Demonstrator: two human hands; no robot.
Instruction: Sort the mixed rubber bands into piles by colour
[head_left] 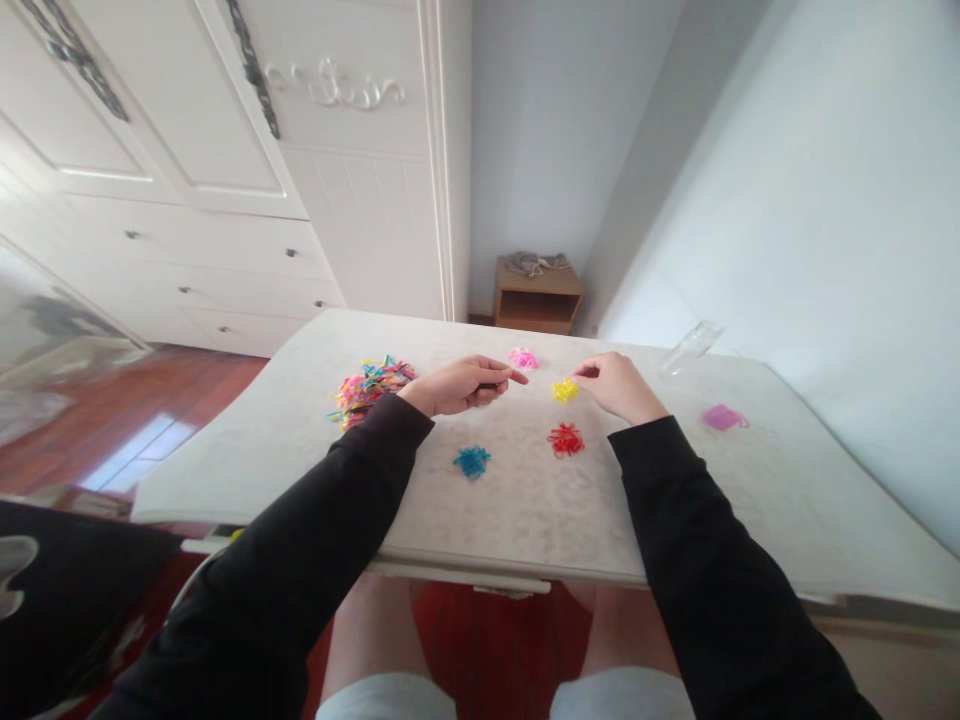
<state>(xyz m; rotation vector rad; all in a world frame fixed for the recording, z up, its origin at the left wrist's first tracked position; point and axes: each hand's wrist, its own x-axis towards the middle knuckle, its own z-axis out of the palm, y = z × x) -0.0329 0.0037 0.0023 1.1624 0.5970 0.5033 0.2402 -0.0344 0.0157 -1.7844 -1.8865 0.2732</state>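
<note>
A mixed heap of coloured rubber bands (369,388) lies on the white table (525,500) at the left. Small sorted piles lie around it: pink (523,357), yellow (565,390), red (565,439), blue (472,461) and purple (723,417). My left hand (461,384) rests between the heap and the pink pile, fingers curled, index finger reaching toward the pink pile; something dark shows under its fingers. My right hand (618,386) is pinched, its fingertips right beside the yellow pile.
A clear plastic bottle (691,347) lies on the table's far right near the wall. Beyond the table stand a white wardrobe with drawers (247,250) and a small wooden nightstand (538,295) with cloth on top. Red wooden floor lies at the left.
</note>
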